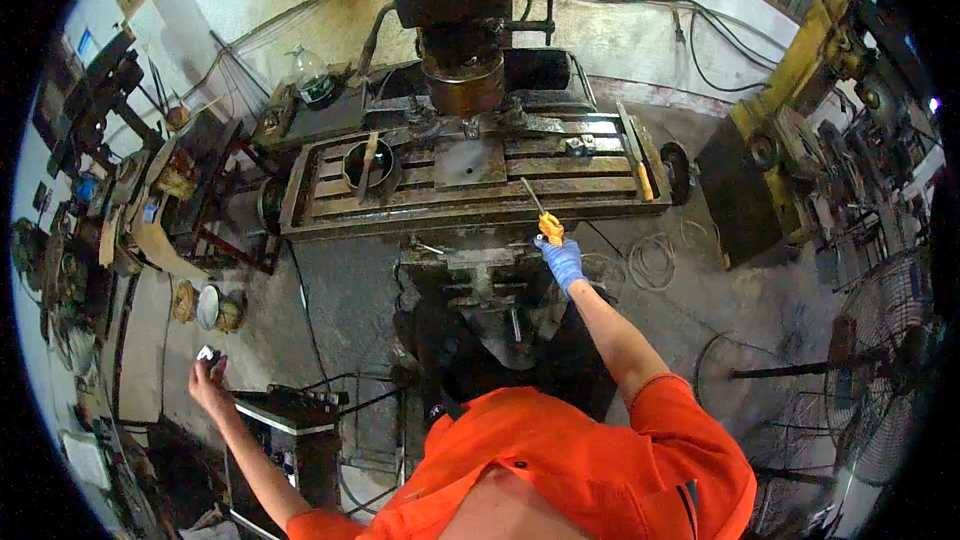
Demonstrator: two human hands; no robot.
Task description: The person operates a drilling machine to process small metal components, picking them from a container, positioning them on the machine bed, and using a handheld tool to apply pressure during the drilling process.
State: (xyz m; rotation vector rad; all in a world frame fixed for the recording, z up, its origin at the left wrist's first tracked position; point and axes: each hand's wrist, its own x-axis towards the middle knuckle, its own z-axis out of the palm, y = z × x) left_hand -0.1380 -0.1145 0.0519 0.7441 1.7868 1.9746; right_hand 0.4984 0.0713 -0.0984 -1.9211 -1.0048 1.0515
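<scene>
My right hand (563, 262), in a blue glove, is closed on an orange-handled tool (550, 228) with a long thin metal tip. The tip points up and left over the front of the slotted machine table (420, 219). Away to the left, my bare left hand (209, 385) is raised with its fingers closed round a small black-and-white thing, too small to name. A square metal plate (470, 163) lies mid-table, under the machine's spindle head (466, 80). To its left is a dark round pan (382, 178) with a wooden-handled brush (369, 154) across it.
A long tool with a yellow handle (645, 182) and a small metal block (580, 146) lie on the table's right part. Coiled hose (652, 262) rests on the floor. A fan (880, 360) stands at right; a cart (290, 415) is beside my left forearm.
</scene>
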